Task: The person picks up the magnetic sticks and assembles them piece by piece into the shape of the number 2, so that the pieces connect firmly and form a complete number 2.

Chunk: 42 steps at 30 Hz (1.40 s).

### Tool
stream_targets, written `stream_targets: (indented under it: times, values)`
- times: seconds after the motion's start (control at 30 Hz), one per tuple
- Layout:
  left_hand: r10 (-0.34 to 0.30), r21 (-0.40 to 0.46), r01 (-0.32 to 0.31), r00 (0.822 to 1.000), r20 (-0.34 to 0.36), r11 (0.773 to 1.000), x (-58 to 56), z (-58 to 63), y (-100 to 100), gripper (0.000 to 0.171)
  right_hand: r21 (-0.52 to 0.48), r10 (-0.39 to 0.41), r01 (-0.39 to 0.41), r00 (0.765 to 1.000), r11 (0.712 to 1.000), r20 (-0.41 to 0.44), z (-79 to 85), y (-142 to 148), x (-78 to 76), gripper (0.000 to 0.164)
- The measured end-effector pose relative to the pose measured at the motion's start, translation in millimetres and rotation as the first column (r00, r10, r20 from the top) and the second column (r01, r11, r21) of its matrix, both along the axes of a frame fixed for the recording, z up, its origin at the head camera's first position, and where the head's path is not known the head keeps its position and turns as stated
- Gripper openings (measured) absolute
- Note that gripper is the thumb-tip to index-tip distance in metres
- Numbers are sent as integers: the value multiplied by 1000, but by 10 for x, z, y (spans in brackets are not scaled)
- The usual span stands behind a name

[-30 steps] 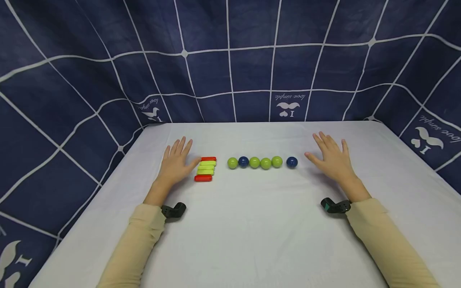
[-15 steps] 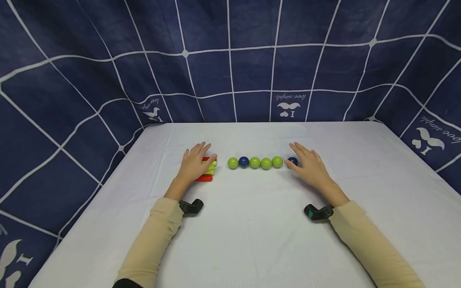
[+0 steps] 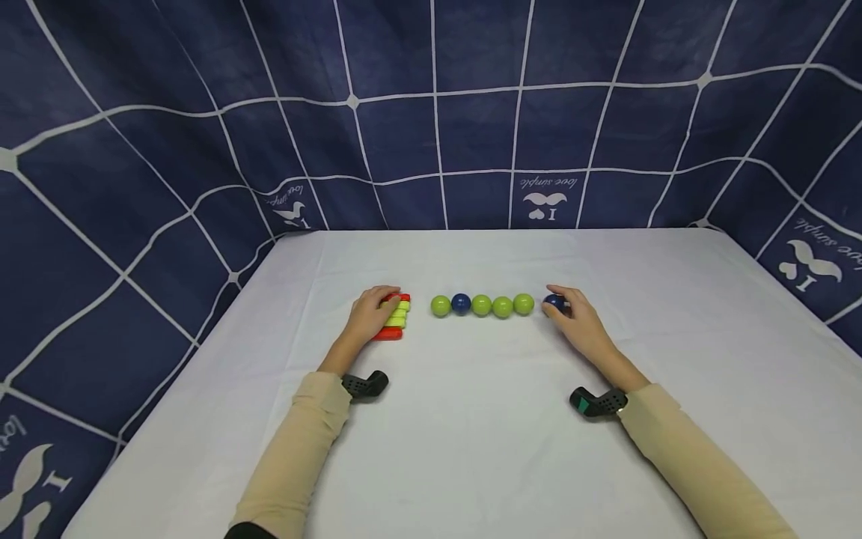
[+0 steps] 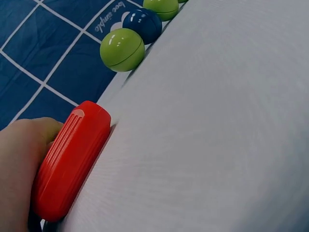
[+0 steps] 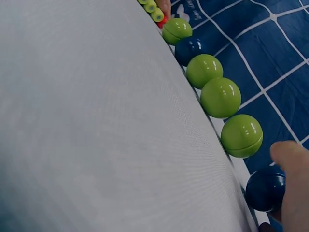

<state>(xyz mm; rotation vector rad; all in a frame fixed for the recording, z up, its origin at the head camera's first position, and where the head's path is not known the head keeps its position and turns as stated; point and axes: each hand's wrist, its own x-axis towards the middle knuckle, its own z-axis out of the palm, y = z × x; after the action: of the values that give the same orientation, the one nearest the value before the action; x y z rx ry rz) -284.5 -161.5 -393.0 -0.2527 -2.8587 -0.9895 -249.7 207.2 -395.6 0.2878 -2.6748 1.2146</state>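
Observation:
Short ribbed sticks lie side by side at the left: a far red stick (image 3: 405, 297), yellow-green sticks (image 3: 397, 316) in the middle, a near red stick (image 3: 388, 335). My left hand (image 3: 366, 316) reaches over their left ends, and its thumb and fingers pinch the far red stick; the contact is partly hidden. In the left wrist view the near red stick (image 4: 72, 162) stands large beside the hand. My right hand (image 3: 584, 327) curls thumb and fingers round a dark blue ball (image 3: 554, 301) at the right end of the row. That blue ball (image 5: 263, 191) sits on the table.
Between the hands runs a row of green balls (image 3: 502, 307) with another dark blue ball (image 3: 461, 303) among them. A white cloth (image 3: 458, 419) covers the table. Behind it hangs a navy curtain (image 3: 471, 135) with white lines.
Both hands have moved inward and lowered, the left to the sticks, the right to the end blue ball. Their spread fingers have curled in. Balls and sticks look unmoved.

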Motion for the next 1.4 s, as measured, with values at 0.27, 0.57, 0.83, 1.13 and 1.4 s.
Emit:
stream_targets:
  times: [0.27,0.57,0.83,1.13,1.4]
  values:
    - [39,57,-42,998,44,997,26,-33,26,35,83,50,-53,998,995,39,-46,41,25,50]
    - [47,102,-51,998,43,993,28,-32,38,31,115,54,-57,998,992,32,-72,37,25,50]
    - [37,175,-41,999,29,984,27,-1,50,30,131,59,-64,997,989,39,-60,43,6,49]
    - [16,242,-2,998,-56,970,8,12,48,26,135,62,-67,997,989,39,-35,47,3,49]
    - [47,340,45,966,-256,939,102,124,207,27,141,69,-70,998,988,11,-36,20,-6,48]
